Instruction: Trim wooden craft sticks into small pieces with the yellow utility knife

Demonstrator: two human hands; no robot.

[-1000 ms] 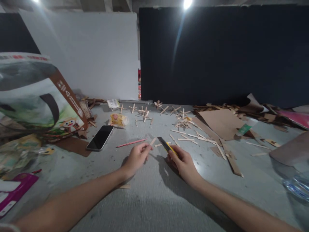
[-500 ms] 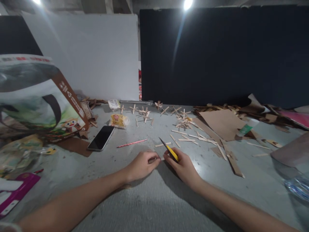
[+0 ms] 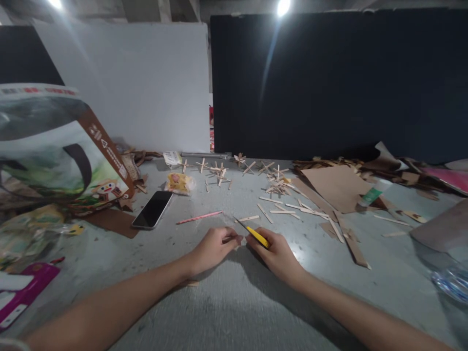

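Observation:
My right hand (image 3: 275, 254) is closed around a yellow utility knife (image 3: 258, 237), its dark thin blade slanting up and to the left. Facing it, my left hand (image 3: 216, 250) is pinched shut with the fingertips close to those of my right hand. A tiny pale bit shows below the left fingertips, too small to name. Just beyond the hands lie a flat wooden craft stick (image 3: 247, 219) and a pink striped pencil (image 3: 199, 217). Farther back are several crossed-stick pieces (image 3: 220, 174) and loose craft sticks (image 3: 309, 209).
A phone (image 3: 152, 209), a yellow packet (image 3: 180, 183) and a large printed bag (image 3: 47, 146) are on the left, with a magenta tool (image 3: 32, 287) nearer. Cardboard (image 3: 334, 187), a green-labelled tube (image 3: 374, 193) and clear plastic (image 3: 451, 282) lie right.
The knife has tilted further left and lower in my right hand. Both hands stay nearly in place, fingertips close together.

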